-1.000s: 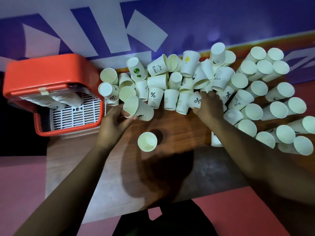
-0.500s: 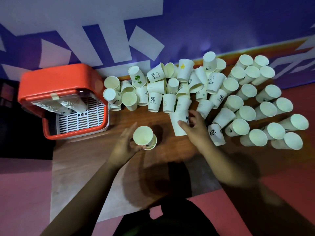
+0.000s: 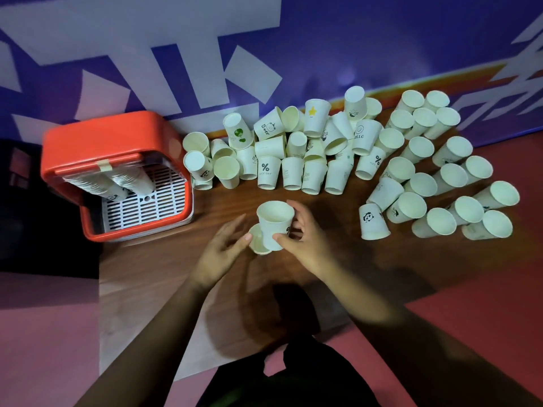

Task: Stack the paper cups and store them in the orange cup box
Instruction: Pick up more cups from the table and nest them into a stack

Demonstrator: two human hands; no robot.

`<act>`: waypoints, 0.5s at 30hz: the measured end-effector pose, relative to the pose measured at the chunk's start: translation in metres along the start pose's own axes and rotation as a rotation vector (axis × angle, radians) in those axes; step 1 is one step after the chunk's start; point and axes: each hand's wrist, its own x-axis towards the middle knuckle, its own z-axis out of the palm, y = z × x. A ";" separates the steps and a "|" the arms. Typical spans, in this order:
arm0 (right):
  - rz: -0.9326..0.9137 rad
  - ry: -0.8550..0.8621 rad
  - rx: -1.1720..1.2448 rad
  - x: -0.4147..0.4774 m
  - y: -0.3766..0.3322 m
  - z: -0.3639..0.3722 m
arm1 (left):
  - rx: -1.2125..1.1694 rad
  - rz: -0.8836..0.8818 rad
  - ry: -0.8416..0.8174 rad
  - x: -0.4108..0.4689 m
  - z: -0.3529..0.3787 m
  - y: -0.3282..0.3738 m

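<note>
Purple wall point(image 3: 382, 39) with large white shapes backs a brown wooden desk point(image 3: 338, 259). At the desk's left end sits the orange cup box point(image 3: 97, 142), open toward the camera, with two stacks of cups point(image 3: 117, 183) lying inside over a white slotted grid point(image 3: 152, 207). Loose paper cups point(image 3: 266, 171) crowd the far edge, some upright, some upside down, some tipped over. A further cluster point(image 3: 411, 207) lies to the right.

Near the middle, in front of that row, the right hand point(image 3: 305, 242) pinches one cup point(image 3: 274, 224) between thumb and curled fingers, mouth up and tilted. Its base sits at the mouth of a second cup point(image 3: 257, 243) just below and to the left; whether it is inside cannot be told. The left hand point(image 3: 220, 251) is spread, fingers fairly straight, one fingertip touching that lower cup's rim. Both hands are well right of the box.
</note>
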 end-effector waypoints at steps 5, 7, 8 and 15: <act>-0.048 -0.038 -0.013 0.003 0.000 0.024 | -0.072 0.048 -0.058 0.007 -0.004 0.011; -0.033 -0.048 -0.009 0.004 0.003 0.027 | -0.072 0.054 -0.063 0.011 -0.004 0.009; -0.020 -0.051 -0.015 0.004 0.005 0.027 | -0.079 0.054 -0.071 0.012 -0.003 0.005; 0.026 -0.034 -0.122 -0.002 0.027 0.032 | -0.066 0.035 -0.097 0.018 -0.001 -0.024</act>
